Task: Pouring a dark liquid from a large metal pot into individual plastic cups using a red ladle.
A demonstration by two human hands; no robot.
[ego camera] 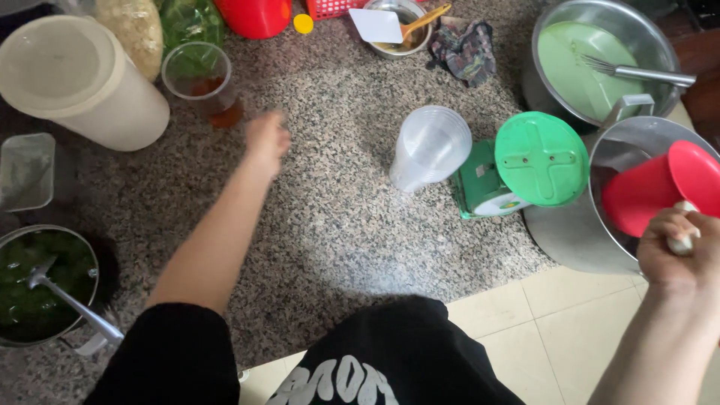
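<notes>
left hand (267, 137): blurry fist, empty, near clear plastic cup with brown drink (201, 81) | right hand (677, 251): grips red plastic scoop (654, 189) handle over big steel pot (631, 150) | tip: hold scoop level, tight

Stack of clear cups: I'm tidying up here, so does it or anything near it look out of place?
The stack of clear cups lies tipped on its side on the granite floor, beside the green scale. Nothing looks spilled.

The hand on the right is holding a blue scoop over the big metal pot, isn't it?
Not quite: the scoop is red, not blue. The head view shows the right hand gripping its white handle over the big metal pot.
</notes>
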